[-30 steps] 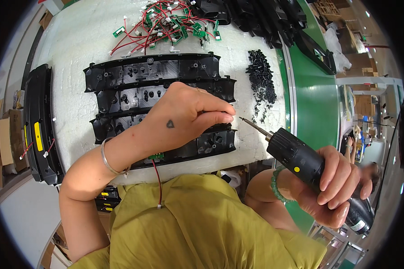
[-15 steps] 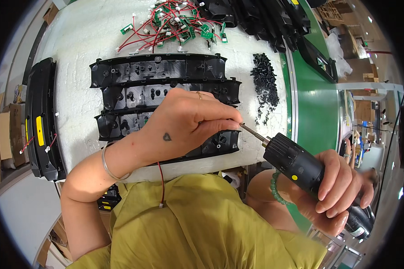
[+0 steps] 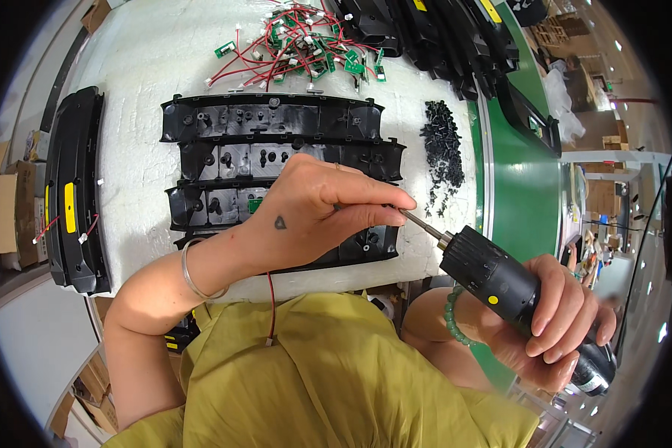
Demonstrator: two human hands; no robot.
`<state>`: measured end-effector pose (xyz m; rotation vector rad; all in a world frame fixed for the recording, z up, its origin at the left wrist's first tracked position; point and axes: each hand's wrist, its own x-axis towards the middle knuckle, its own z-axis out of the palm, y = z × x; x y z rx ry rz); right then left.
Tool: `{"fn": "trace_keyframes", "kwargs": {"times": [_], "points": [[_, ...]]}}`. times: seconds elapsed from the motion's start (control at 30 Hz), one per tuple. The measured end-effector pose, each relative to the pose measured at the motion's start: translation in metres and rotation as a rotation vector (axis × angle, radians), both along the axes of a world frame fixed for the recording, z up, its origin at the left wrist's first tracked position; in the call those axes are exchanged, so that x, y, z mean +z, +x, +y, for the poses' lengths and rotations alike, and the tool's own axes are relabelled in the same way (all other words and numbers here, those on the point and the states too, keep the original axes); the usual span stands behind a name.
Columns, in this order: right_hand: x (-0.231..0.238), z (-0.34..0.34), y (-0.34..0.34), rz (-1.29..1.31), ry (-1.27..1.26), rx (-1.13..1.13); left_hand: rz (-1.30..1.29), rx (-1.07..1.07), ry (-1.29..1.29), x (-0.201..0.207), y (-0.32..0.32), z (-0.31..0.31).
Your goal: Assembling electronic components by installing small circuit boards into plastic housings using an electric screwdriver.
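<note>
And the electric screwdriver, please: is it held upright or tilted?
Tilted: the right hand holds the electric screwdriver slantwise across the view, its bit pointing up and left in the picture toward the pinching left hand.

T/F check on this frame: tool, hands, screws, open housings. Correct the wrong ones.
1. The right hand grips a black power screwdriver. True.
2. The left hand pinches at the screwdriver's tip. True.
3. Small black screws lie right of the open black housings. True.
4. The screws sit in a bin. False: they lie loose on the white surface.
5. The open black housings stand in one stack. False: they lie in rows, one beyond another.
</note>
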<state>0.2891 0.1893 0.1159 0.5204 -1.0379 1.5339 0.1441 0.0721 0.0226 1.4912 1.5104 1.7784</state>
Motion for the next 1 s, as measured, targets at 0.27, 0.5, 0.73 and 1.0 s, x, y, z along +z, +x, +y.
{"fn": "trace_keyframes", "kwargs": {"times": [0.27,0.5,0.73,1.0], "points": [[0.001,-0.001,0.0,0.004,-0.004,-0.003,0.207,0.11,0.086,-0.001,-0.003,-0.004],[-0.001,-0.002,-0.002,0.0,-0.016,-0.007,0.322,0.169,0.154,-0.001,-0.001,-0.005],[0.001,0.003,-0.004,-0.147,0.169,0.147,0.627,0.115,0.065,0.001,-0.006,-0.012],[-0.003,0.006,-0.014,-0.18,0.286,0.278,0.7,0.018,-0.11,0.011,-0.01,-0.021]]}}
